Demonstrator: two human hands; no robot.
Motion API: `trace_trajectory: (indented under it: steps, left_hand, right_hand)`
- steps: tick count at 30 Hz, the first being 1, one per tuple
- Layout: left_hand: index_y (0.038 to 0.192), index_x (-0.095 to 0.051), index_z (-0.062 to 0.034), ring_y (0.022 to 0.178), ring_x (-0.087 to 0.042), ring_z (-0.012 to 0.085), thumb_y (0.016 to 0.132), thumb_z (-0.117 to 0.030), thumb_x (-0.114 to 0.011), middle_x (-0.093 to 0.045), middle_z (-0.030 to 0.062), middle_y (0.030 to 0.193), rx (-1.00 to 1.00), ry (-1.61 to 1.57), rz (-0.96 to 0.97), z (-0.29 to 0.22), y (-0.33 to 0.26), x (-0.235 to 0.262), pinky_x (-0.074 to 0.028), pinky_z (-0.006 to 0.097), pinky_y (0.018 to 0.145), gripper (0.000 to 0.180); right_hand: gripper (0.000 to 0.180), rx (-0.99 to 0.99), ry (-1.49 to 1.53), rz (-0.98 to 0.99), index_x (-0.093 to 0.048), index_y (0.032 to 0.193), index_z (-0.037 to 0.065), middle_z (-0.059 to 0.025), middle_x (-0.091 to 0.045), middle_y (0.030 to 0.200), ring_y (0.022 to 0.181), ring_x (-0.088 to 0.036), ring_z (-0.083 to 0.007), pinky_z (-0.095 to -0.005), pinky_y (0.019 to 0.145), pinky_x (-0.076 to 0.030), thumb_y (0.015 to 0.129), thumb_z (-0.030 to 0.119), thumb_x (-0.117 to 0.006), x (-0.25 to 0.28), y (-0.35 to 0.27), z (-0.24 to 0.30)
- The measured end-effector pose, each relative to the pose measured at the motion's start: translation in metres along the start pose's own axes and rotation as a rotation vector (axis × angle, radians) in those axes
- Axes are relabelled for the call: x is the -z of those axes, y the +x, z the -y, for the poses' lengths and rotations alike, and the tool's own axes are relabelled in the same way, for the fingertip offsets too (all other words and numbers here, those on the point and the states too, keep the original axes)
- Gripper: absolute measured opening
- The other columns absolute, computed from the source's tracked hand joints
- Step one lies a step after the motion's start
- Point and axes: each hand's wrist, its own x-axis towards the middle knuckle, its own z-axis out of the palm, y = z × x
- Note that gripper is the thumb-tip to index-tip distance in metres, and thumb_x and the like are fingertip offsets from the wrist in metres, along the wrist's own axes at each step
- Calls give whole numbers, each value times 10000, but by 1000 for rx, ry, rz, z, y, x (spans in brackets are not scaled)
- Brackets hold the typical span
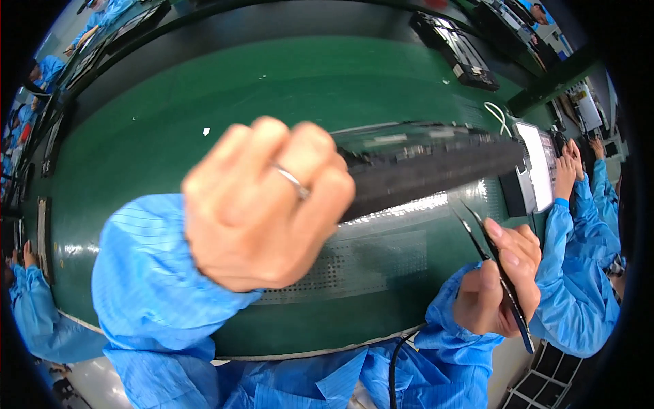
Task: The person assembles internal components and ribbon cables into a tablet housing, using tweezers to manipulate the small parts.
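My left hand (262, 204), with a ring on one finger, is closed around the left end of a long black tray-like part (429, 174). That part is raised at a tilt above the green table mat, blurred, with small glossy pieces along its upper side; its exact kind cannot be made out. My left fingertips are hidden behind the knuckles. To the lower right, my right hand (470, 307) grips black tweezers (509, 290). Their two thin tips are apart, point up and left near the part's lower edge, and have nothing between them.
A green mat (204, 88) covers the table. Under the part lies a clear perforated sheet (381, 262). A white and black box (535, 167) with a white cable stands at right. A black tray (456, 51) sits at the far right. Co-workers in blue sleeves (575, 273) work on both sides.
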Motion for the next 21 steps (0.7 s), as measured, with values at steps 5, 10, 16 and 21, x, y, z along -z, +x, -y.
trace_trajectory:
  steps: [5, 10, 16, 21]
  left_hand:
    - [778, -476, 16, 646, -492, 292, 435, 33, -596, -457, 143, 753, -3, 363, 1, 43, 8, 6, -418, 322, 563, 364]
    - [932, -424, -62, 841, -474, 228, 559, -132, -657, -454, 64, 940, 73, 845, 130, 133, 5, -21, -427, 297, 683, 445]
    - [913, -459, -86, 841, -475, 223, 590, -167, -642, -465, 67, 938, 151, 968, 49, 181, 17, -101, -434, 313, 655, 379]
    - [911, -479, -25, 796, -479, 262, 689, -373, -540, -483, 129, 812, 454, 677, 217, 150, 39, -141, -399, 350, 665, 417]
  right_hand:
    - [181, -165, 10, -1, -487, 875, -21, -217, -566, 803, 740, -533, -264, -402, 792, -323, 695, -5, -479, -7, -26, -23]
    - [303, -141, 66, 171, -508, 829, -25, -155, -581, 776, 653, -540, -239, -340, 633, -389, 556, -79, -627, -27, -17, -30]
    - [207, -198, 199, 253, -539, 724, -45, -139, -561, 694, 601, -525, -236, -287, 591, -408, 539, -59, -632, -53, -21, -41]
    - [200, -292, 220, 306, -544, 723, -46, -135, -565, 695, 591, -525, -239, -297, 581, -422, 542, -58, -627, -64, -35, -43]
